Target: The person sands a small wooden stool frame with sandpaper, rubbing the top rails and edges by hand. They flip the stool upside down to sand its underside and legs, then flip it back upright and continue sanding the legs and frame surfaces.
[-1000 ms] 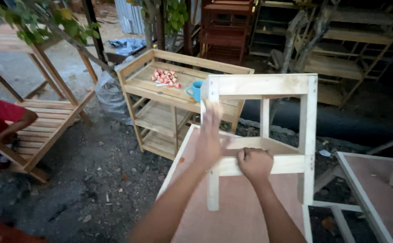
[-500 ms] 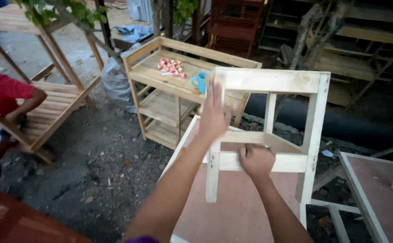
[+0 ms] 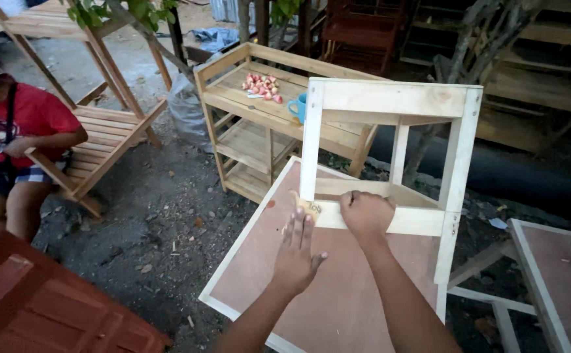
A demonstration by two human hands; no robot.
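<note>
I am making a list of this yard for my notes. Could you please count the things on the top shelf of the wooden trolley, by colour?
Blue: 1, a blue cup
Pink-red: 1, a heap of small pink-red pieces, too small to count singly
Total: 2 kinds on the wooden trolley

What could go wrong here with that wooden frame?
The frame stands tilted on the board, and only the right hand grips its lower rail. The left hand is off it, open, holding a scrap of sandpaper. If that one grip slips, the frame could tip off the board's edge onto the dirt, or toward the blue cup on the shelf behind.
</note>
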